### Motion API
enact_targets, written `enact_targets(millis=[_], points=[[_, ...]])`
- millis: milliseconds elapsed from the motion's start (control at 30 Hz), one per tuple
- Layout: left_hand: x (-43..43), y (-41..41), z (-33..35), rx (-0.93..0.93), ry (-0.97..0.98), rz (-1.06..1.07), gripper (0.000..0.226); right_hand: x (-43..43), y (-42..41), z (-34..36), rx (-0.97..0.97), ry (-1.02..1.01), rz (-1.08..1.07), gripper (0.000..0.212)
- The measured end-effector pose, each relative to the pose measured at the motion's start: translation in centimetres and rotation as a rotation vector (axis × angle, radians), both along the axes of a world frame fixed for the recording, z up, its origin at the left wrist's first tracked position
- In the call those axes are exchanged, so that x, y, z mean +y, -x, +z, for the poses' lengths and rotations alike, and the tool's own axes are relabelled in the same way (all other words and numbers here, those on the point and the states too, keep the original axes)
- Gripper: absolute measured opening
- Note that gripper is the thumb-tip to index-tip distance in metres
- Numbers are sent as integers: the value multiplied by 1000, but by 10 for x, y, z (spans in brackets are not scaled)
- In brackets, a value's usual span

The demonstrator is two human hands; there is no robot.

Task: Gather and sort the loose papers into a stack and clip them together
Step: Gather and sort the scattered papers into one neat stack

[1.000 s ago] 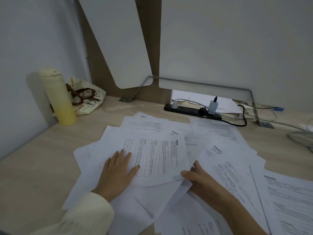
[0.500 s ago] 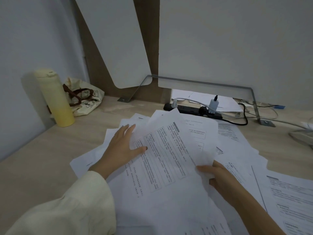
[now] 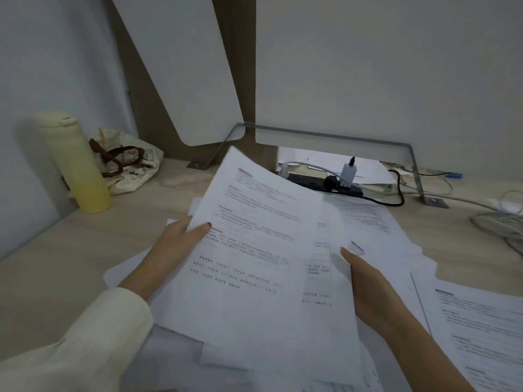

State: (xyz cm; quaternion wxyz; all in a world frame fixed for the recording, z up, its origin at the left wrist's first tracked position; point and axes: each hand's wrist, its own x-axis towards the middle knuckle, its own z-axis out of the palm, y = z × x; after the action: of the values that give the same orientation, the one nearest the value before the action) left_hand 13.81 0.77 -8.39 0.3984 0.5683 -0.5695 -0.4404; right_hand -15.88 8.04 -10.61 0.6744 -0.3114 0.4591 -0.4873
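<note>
Gathering step, not yet finished. Bundle of papers (image 3: 263, 267) lifted and tilted above the desk (image 3: 56, 264), held from both sides. Left hand (image 3: 172, 244) at the left edge, thumb on top of the top sheet, other fingers hidden under the bundle, so clamped on the papers. Right hand (image 3: 370, 287) at the right edge, thumb lying on the sheet, fingers below out of sight; seems to grip too, but cannot tell how firmly. More loose sheets (image 3: 475, 329) flat on the desk at the right and under the bundle, some pushed toward the power strip (image 3: 325, 182) at the back. No clip visible anywhere.

To do well: keep both thumbs pressing so that no sheet slides out of the tilted bundle. Sheets inside are uneven, corners sticking out at the bottom, so probably better to stand the bundle on its edge and tap on the desk to align. Then pick up the remaining sheets one after another. Bottle (image 3: 76, 162) and bag (image 3: 133, 165) well apart at the left, no obstacle.
</note>
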Motion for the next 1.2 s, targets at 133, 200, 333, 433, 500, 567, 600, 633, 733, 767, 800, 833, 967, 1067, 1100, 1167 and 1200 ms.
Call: enact_targets(millis=[133,200,333,433,500,567,600,633,733,767,800,833,967,1067,1100,1167,1200], points=[[13,-1,-11,97,-118,-4,28,-1,-20,0,60,30,79,29],[19,6,-19,84,-150,-29,27,0,-31,-2,126,58,84,20],[30,26,-31,43,-150,-75,14,0,-47,-14,306,101,41,35],[41,34,-30,54,-106,-50,17,2,-49,-7,323,126,-21,40],[44,32,-27,120,-102,32,15,3,-46,2,277,133,-29,37],[45,27,-24,276,-181,61,46,6,-42,14,202,146,-10,32],[46,24,-23,364,-227,34,52,6,-39,17,171,153,-1,30],[47,22,-22,432,-268,-12,50,7,-39,20,153,159,7,29],[50,13,-19,462,-225,-59,25,3,-39,20,126,125,50,29],[49,7,-21,415,-174,-25,22,2,-39,18,156,94,57,33],[49,-2,-21,355,-131,17,22,0,-37,14,215,73,38,36],[49,-12,-21,313,-101,55,25,-2,-35,11,315,55,-12,37],[55,-52,-25,127,-51,158,28,-4,-21,3,594,-79,-190,39],[68,-66,-35,24,-15,202,25,-4,-20,3,547,-163,-201,34],[72,-67,-39,24,-33,202,25,-4,-22,4,468,-188,-195,23],[78,-67,-48,28,-84,218,29,-5,-28,5,406,-248,-157,5],[78,-67,-52,30,-94,233,32,-7,-30,4,448,-268,-140,14]])
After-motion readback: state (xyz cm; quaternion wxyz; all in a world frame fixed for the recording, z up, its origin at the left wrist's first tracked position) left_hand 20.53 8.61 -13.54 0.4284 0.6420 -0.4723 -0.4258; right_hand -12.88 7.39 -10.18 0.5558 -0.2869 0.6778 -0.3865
